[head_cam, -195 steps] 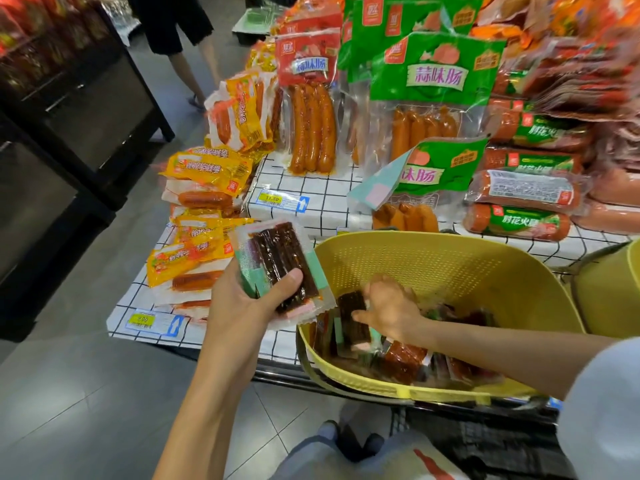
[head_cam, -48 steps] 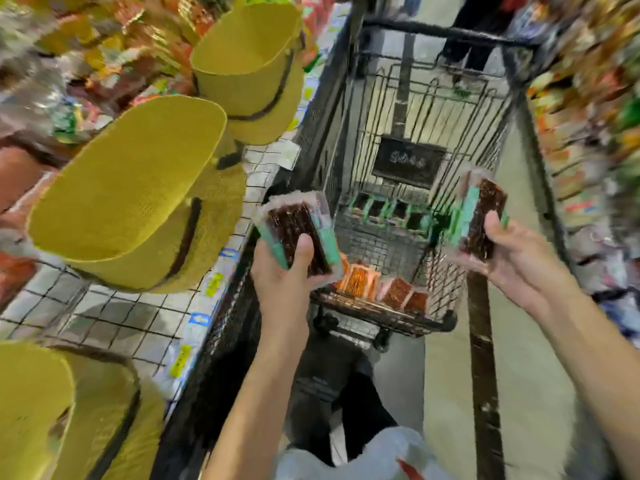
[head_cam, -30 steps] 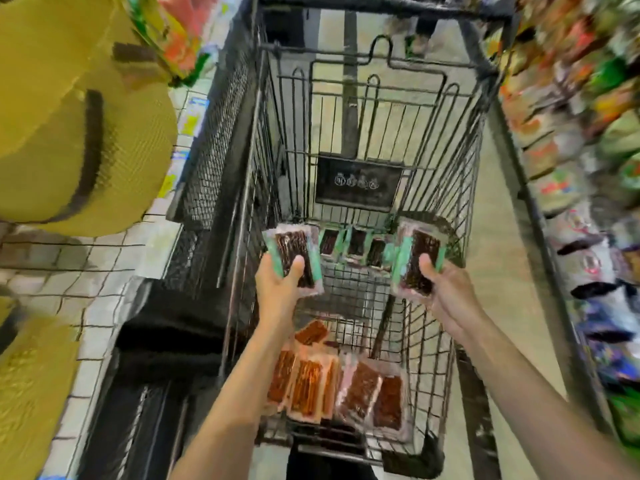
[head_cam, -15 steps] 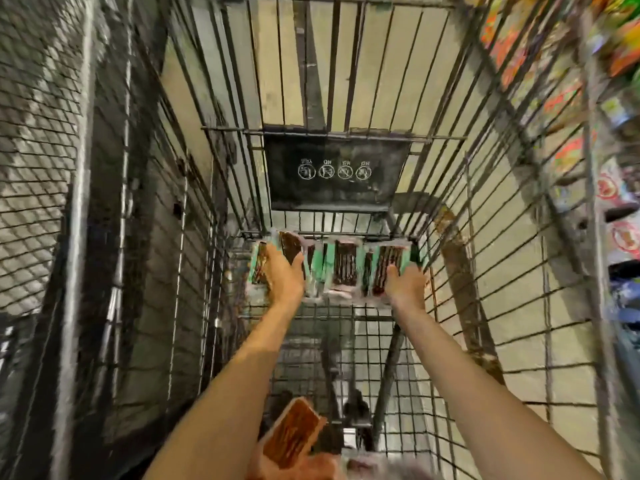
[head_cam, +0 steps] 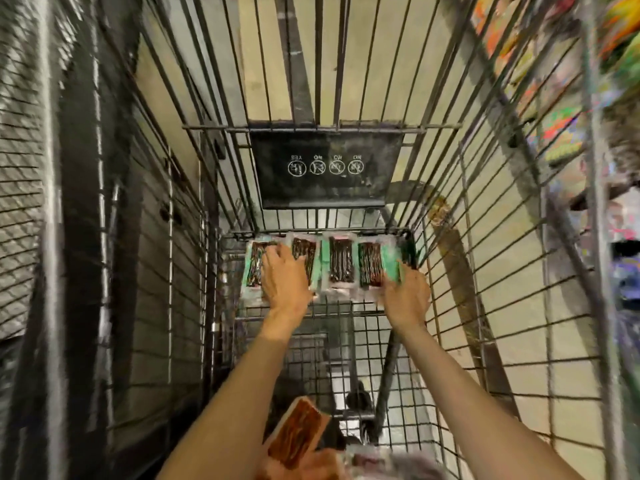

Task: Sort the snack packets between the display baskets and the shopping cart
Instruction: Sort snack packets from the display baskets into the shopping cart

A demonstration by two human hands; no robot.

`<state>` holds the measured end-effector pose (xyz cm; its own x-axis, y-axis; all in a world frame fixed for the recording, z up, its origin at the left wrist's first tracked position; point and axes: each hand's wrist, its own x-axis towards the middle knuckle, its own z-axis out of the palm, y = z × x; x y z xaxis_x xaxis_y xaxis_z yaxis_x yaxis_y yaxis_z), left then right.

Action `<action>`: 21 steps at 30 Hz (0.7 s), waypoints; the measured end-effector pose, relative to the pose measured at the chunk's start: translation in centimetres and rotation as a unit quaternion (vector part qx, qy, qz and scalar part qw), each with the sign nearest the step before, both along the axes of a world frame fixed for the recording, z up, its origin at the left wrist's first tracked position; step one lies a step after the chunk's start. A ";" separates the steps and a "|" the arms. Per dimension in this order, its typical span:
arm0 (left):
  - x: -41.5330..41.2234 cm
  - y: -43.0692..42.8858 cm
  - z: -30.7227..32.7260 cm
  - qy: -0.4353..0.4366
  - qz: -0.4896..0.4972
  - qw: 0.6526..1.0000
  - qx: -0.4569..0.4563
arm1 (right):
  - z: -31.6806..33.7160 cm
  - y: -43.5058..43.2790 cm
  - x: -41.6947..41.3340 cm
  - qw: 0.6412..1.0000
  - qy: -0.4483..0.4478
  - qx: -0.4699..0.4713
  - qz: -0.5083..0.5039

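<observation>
Both arms reach deep into the cart [head_cam: 318, 127], where the green packets [head_cam: 341, 259] lie side by side in a row on the wire floor, tops against the end wall below the black placard [head_cam: 325, 168]. The left hand [head_cam: 284, 277] lies flat over the two leftmost ones, fingers straight and spread, pressing rather than gripping. The right hand [head_cam: 406, 294] is at the lower corner of the rightmost packet. Its fingers are blurred there, so I cannot tell whether they pinch the packet or only nudge it.

The step looks like squaring off the row. To do it well, use the flat left palm as an anchor and slide the right packet in from the side until its edge meets its neighbour — no overlap, no gap. The film looks slick (and a wire floor gives little grip), so a hard shove would likely ruck the whole row. Press lightly, then lift both hands straight up so nothing drags along. An orange packet [head_cam: 298, 434] sits tilted at the near end, well apart from the green ones — the two kinds are best kept separate.
</observation>
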<state>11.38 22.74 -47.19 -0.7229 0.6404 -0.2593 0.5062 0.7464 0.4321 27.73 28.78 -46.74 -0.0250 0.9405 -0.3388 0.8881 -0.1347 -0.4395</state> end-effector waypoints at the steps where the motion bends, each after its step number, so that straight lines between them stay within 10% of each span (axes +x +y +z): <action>1: 0.0 -0.7 1.6 -0.021 0.004 0.999 0.026 | 1.5 -0.7 0.4 1.000 0.029 0.008 0.008; 8: 2.5 -10.7 15.6 -0.087 -0.005 0.981 0.174 | 15.4 -7.9 3.3 0.972 0.170 -0.003 0.161; 21: 14.3 -34.7 31.0 -0.025 0.093 0.979 0.181 | 31.9 -21.9 10.8 0.860 0.274 -0.074 0.423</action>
<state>25.70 -11.91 -16.15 -0.8285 0.5546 -0.0775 0.3475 0.6178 0.7053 38.53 6.88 -14.79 -0.8739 0.4543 -0.1728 0.3607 0.3677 -0.8571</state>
